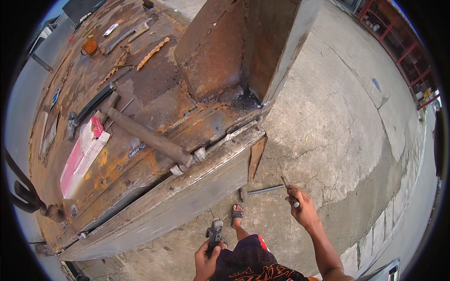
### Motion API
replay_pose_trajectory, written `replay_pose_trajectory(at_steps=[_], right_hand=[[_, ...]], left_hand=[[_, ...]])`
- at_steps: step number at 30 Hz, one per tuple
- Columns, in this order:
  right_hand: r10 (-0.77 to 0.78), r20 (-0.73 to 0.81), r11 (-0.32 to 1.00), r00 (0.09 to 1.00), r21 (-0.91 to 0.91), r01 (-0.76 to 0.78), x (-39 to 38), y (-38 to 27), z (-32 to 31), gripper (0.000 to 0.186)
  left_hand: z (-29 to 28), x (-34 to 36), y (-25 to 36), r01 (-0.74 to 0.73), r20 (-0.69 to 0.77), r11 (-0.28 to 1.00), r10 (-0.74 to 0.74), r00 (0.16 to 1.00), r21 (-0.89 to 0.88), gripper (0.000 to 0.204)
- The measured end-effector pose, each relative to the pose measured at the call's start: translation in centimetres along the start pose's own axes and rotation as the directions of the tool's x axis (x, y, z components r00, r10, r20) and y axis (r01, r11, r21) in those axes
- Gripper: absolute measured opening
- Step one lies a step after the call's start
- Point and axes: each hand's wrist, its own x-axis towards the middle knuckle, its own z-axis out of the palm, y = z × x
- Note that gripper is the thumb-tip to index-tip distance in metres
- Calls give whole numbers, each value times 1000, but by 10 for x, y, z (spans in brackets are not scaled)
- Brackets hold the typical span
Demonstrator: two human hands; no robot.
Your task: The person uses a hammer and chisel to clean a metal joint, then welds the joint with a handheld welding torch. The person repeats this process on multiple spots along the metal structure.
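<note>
My left hand (206,261) is wrapped round a dark grey and black hand tool (215,232) with a blocky, clamp-like head, held upright in front of my shorts. Its exact kind is unclear. My right hand (303,209) is closed round a short, thin metal tool (296,203); a rounded silvery end shows at the palm, and a narrow brownish tip sticks out past the fingers. Just left of these fingers is a hammer (262,190) with a grey handle, seemingly on the concrete. Beside me stands a large rusty steel plate structure (154,98), its thick edge nearest my left hand.
On the rusty surface lie a wooden-handled hammer (150,136), a black-handled hammer (93,105), a torn pink-and-white packet (79,161) and an orange mug (89,46). An upright steel bracket (215,51) rises at its corner. Cracked concrete (337,117) spreads rightward to red shelving (398,47).
</note>
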Motion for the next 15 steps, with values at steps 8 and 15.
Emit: replay_pose_trajectory(at_steps=[8, 15], right_hand=[[360, 219, 915, 907, 107, -389, -67, 50, 89, 29], [452, 305, 863, 838, 86, -497, -121, 22, 110, 21]], left_hand=[[-10, 32, -99, 111, 8, 993, -112, 994, 50, 37], [-17, 11, -49, 106, 68, 993, -103, 992, -44, 34]])
